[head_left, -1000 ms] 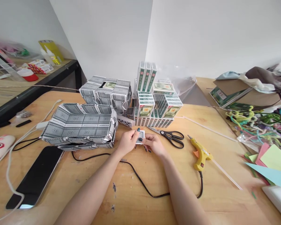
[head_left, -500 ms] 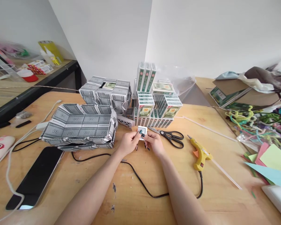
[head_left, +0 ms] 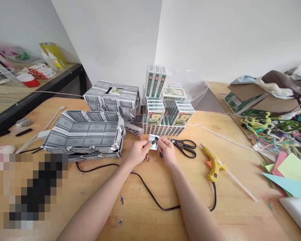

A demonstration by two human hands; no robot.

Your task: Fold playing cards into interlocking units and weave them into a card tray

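Between both hands is a small playing card [head_left: 154,137] with a patterned grey back, perhaps folded. My left hand [head_left: 139,152] pinches its left side, thumb on top. My right hand [head_left: 166,149] pinches the right side, fingers curled. Just behind the hands a loose playing card [head_left: 134,130] leans, face partly showing. To the left stands an open box [head_left: 90,129] built of folded playing cards, with a second card-built box [head_left: 112,97] behind it. Stacked decks of cards [head_left: 157,115] in clear wrap rise beyond the hands.
Black-handled scissors [head_left: 187,147] lie right of my right hand. Further right is a yellow glue gun [head_left: 213,164] with a glue stick in it; its black cord [head_left: 150,195] crosses under my forearms. Coloured paper [head_left: 293,169] and pipe cleaners [head_left: 273,130] lie at the right edge.
My hands have shifted slightly, and the card between them is turned a little. My right thumb has moved up along the card. The dark phone at left is now blurred by pixelation.
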